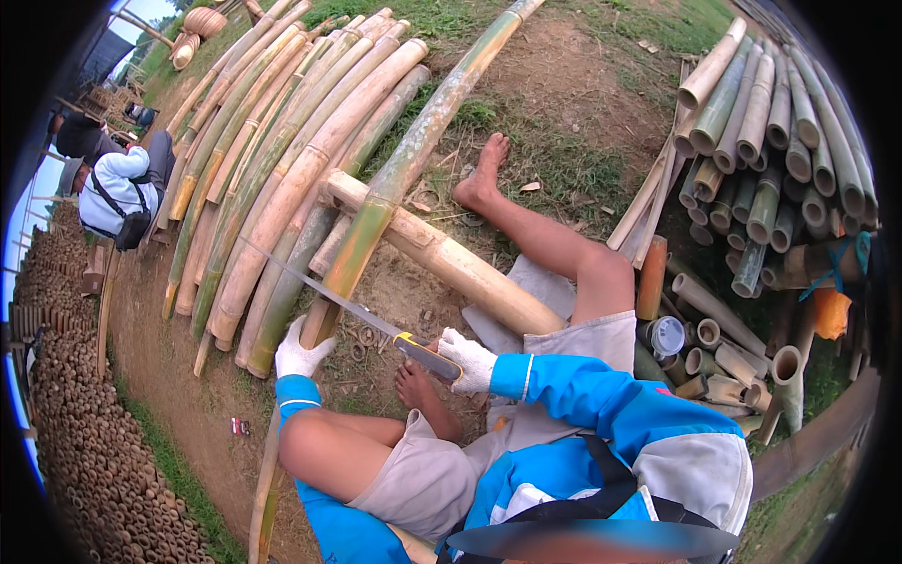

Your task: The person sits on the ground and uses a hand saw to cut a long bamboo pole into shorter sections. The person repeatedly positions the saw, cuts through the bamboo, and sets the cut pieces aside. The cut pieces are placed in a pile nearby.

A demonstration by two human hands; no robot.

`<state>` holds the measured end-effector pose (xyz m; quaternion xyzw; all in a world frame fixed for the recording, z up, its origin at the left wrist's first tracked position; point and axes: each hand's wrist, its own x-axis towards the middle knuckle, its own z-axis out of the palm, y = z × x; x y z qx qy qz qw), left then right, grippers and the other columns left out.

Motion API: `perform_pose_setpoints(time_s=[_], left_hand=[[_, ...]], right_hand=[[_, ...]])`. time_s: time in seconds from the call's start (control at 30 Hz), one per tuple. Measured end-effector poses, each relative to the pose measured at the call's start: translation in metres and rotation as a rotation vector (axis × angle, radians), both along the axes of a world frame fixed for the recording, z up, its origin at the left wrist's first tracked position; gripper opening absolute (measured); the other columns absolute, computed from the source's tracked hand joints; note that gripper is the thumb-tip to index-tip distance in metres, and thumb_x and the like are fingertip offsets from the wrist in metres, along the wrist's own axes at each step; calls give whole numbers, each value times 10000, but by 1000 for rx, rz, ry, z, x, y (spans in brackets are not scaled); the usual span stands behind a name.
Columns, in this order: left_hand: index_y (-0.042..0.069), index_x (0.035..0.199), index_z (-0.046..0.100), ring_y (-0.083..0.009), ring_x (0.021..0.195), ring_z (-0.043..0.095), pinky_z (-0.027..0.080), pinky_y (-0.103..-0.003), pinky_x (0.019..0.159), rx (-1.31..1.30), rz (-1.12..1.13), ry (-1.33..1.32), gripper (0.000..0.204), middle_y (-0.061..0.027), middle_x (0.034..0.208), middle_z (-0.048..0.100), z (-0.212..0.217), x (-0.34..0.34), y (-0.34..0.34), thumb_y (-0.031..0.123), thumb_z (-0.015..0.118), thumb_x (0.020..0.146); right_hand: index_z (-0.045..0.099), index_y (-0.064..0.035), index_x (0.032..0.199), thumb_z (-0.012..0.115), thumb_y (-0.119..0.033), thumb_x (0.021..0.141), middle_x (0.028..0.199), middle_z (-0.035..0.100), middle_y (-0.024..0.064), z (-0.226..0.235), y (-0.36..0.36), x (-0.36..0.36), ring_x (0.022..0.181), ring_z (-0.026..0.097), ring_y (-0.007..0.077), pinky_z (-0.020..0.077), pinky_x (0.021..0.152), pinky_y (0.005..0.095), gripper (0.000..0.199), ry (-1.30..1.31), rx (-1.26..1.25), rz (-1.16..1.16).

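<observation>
A white-gloved left hand [301, 351] of mine is closed round a long green-and-tan bamboo pole [387, 195]. My right hand [467, 361], in a white glove too, grips the black and yellow handle of a hand saw [427, 357]. The saw's long thin blade [324, 291] lies across the pole, a little beyond my left hand. From the far side the pole slants down toward my left knee. It rests across a thicker tan bamboo log [442, 254], which reaches to my lap. How deep the blade sits in the pole cannot be made out.
Long bamboo poles [291, 160] lie side by side at left. Cut bamboo tubes [761, 141] are stacked at right, above a white round container [665, 336] and an orange item [831, 313]. Another person [117, 193] sits far left, near many short cut pieces [103, 461]. A small red packet [240, 426] lies on the dirt.
</observation>
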<state>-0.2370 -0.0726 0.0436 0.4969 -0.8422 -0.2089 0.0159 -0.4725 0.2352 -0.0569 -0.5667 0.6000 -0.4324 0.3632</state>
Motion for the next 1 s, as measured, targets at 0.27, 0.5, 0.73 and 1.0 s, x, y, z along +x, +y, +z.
perform_pose_setpoints(time_s=[0.27,0.5,0.73,1.0], left_hand=[[117,1529,616,-408,1300,663,525,-477,1114,-118,-44,35,900,-198,1425,691,-7,6,2,572,890,802],[204,1404,739,-354,1160,653,562,-479,1001,-573,-170,-20,667,-117,1242,674,-26,15,10,609,816,880],[199,1394,746,-343,1169,630,533,-474,1035,-530,-174,13,603,-119,1219,658,-23,19,9,531,824,896],[169,1436,688,-347,1129,636,539,-492,1000,-577,-229,-145,674,-128,1208,678,-27,19,9,674,621,995]], right_hand=[[668,-74,1214,708,-164,996,1159,631,139,1,-12,-25,1057,646,291,562,909,414,240,-146,-333,-202],[651,-39,1185,750,-69,925,1093,660,138,-1,1,-57,1056,658,316,539,946,426,280,-113,-175,-435],[596,-42,1318,752,-81,973,1087,650,81,-22,-1,-50,905,647,184,563,790,364,380,-53,-118,-390],[569,-36,1320,744,-47,1005,1099,655,57,-46,-2,-48,994,649,168,546,908,334,361,-153,-175,-327]])
